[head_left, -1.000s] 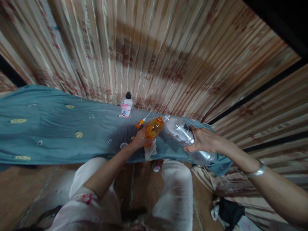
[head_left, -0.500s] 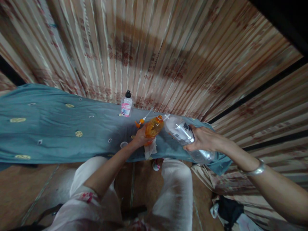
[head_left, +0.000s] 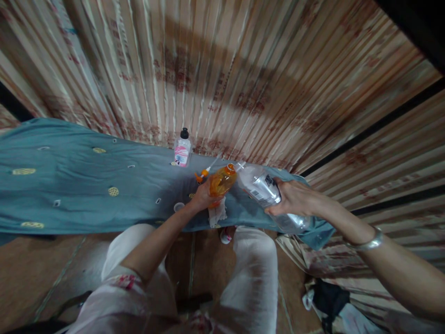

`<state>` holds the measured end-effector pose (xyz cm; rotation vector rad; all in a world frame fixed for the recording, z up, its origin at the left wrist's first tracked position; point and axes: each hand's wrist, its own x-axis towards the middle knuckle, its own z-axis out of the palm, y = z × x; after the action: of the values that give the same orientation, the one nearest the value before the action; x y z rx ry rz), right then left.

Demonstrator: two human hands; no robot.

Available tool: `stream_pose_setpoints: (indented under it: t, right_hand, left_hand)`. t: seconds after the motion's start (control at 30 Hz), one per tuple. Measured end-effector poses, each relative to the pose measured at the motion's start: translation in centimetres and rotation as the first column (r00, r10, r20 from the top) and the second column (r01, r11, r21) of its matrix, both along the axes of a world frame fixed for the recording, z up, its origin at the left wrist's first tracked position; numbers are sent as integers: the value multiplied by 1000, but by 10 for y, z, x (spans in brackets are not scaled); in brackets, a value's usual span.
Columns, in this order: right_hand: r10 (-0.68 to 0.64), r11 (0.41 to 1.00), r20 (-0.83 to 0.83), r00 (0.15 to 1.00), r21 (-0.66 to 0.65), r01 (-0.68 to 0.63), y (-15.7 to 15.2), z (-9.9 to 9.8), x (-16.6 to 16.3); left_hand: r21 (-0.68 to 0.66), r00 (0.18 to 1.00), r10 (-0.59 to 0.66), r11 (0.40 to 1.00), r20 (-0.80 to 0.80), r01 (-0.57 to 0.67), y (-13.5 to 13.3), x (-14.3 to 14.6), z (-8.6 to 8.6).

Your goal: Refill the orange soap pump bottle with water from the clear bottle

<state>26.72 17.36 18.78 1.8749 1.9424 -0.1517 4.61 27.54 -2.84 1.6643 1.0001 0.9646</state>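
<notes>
Head view: left hand (head_left: 200, 197) grasps orange bottle (head_left: 220, 182), right hand (head_left: 291, 198) at 3 o'clock grips tilted clear bottle (head_left: 266, 194), mouths touching, over blue cloth (head_left: 79, 190).

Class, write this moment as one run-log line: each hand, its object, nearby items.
left hand: holds orange bottle | right hand: holds clear bottle, tilted, mouth near orange bottle's | nearby: spray head, small bottle
</notes>
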Motion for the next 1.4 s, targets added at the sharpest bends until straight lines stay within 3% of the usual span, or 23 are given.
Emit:
stream_pose_setpoints:
  t: [0.67,1.4]
  right_hand:
    - [-1,1000,-25,1000,5,1,0,0,0]
    - [0,1000,-29,1000,11,0,2,0,1]
  left_hand:
    - [105,999,0,994,-48,5,3,0,-4]
    - [59,1000,17,998,-4,-17,5,3,-13]
